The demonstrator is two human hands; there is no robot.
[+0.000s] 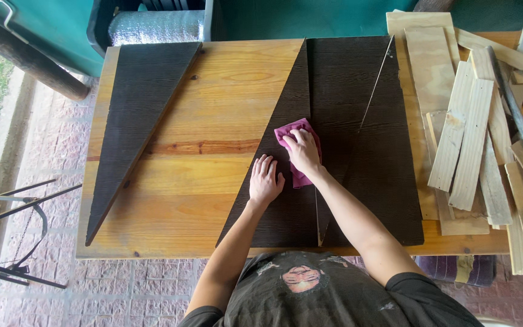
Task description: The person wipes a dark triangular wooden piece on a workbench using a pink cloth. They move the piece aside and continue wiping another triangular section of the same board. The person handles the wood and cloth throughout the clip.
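Right hand (pixel 303 151) presses a pink cloth (pixel 298 158), fingers together, on the dark triangular board (pixel 273 206); left hand (pixel 265 181) lies flat, fingers apart.

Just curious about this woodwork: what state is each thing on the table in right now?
Right hand: pressing the pink cloth.
Pink cloth: crumpled, flat on the dark triangular board.
Left hand: flat on the dark triangular board.
Dark triangle at left: lying apart, untouched.
Pale wood offcuts: piled loosely.

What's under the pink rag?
The pink rag lies on a dark triangular board, pressed by the right hand. The wood beneath the rag is hidden.
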